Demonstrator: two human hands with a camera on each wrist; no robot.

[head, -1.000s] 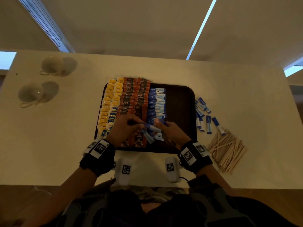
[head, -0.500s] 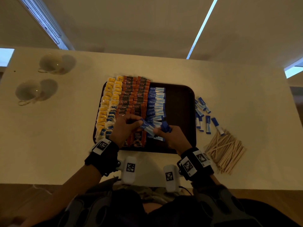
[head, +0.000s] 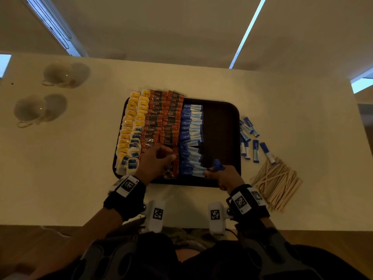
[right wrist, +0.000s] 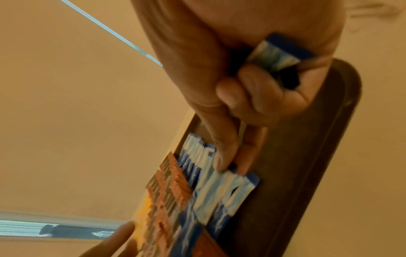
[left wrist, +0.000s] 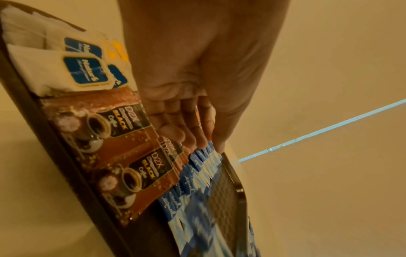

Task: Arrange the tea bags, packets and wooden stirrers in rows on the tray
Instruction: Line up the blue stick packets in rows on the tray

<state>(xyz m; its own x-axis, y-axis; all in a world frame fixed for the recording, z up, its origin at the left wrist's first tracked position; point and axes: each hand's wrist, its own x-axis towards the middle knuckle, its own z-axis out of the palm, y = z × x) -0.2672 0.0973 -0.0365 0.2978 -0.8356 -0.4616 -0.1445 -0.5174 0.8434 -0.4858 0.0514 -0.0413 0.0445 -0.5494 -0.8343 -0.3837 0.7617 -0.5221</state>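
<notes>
Curled round a few spare blue packets (right wrist: 279, 57), my right hand (head: 226, 176) now thumbs the last one flat at the near end of the blue row (head: 191, 138) on the tray (head: 222, 118), while my left hand (head: 155, 160), seemingly empty, has drawn back, so the row looks nearly full.

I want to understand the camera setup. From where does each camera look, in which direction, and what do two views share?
Head: on the head, looking down at the tray on the table; both forearms and hands show.
Left wrist: along the left hand, fingers over coffee packets.
Right wrist: along the right hand, gripping blue packets.
All views share the blue packet row.
</notes>
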